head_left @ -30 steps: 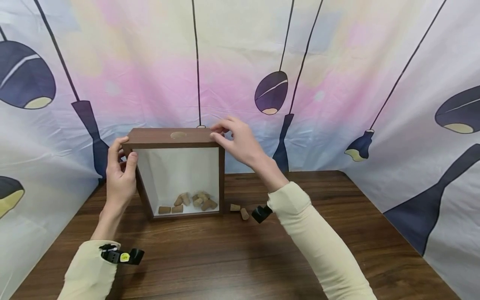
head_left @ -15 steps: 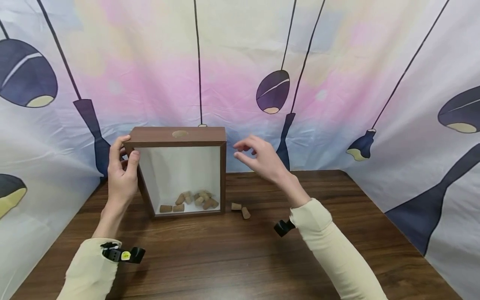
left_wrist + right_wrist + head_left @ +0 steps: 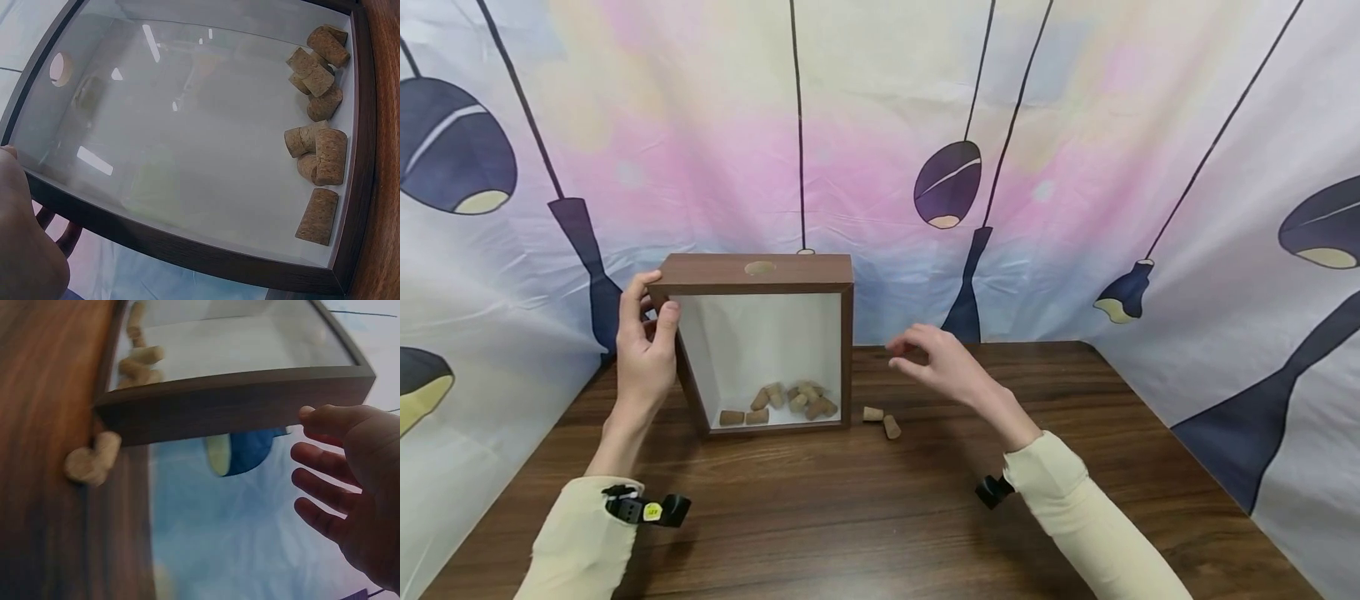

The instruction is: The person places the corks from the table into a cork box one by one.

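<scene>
A brown wooden shadow box [image 3: 760, 290] stands upright on the table, with a clear front, a white back and a round hole [image 3: 761, 268] in its top. Several corks [image 3: 808, 400] lie along its bottom. My left hand [image 3: 646, 358] grips the box's upper left edge, thumb at the front and fingers behind. To the right of the box, my right hand [image 3: 940, 362] hangs in the air with loosely bent fingers and holds nothing. Two loose corks [image 3: 891, 427] lie on the table below that hand; the right wrist view also has this pair of corks [image 3: 94, 459].
The dark wood table [image 3: 820, 517] reaches back to a patterned curtain [image 3: 865, 175] hung behind and at both sides. A black wrist camera [image 3: 658, 510] sits on the left sleeve, another camera [image 3: 992, 492] on the right.
My right hand has left the top right corner of the box, moving right and down toward the height of the loose corks. The left hand and the box stay put.
</scene>
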`<state>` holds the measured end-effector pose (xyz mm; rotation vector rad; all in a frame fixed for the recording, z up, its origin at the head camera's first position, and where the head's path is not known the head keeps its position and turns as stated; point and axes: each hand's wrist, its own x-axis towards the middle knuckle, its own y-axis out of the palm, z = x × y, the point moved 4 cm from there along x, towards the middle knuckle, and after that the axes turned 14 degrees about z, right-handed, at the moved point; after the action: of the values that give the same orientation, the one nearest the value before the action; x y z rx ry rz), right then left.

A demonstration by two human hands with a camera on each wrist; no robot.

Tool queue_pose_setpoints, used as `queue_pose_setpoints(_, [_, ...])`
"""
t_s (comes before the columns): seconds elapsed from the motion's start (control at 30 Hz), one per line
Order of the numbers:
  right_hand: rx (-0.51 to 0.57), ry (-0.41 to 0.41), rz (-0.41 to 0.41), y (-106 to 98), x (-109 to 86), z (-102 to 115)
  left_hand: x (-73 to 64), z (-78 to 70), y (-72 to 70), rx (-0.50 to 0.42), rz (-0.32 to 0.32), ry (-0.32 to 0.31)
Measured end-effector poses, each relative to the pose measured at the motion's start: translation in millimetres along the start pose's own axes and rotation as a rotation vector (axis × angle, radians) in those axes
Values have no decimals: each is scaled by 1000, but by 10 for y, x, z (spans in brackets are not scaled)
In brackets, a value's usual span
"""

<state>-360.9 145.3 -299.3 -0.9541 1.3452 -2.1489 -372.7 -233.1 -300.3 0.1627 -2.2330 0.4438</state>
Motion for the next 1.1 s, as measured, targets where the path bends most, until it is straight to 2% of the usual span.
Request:
queue_pose_setpoints(0.2, [12, 76, 115, 225, -129, -148, 5, -15, 4, 0, 3, -1])
queue_pose_setpoints(0.33, [61, 103, 182, 351, -192, -217, 12, -21, 0, -3, 0, -7])
queue_pose_setpoints(0.47, [61, 118, 236, 465, -232, -260, 5, -13, -7, 2, -3, -15])
queue_pose_setpoints(0.8, [41, 124, 314, 716, -299, -371, 4, -20, 8, 5, 5, -11])
queue_pose_setpoints(1.1, [33, 150, 401, 836, -300, -392, -6, -15, 1, 8, 2, -2])
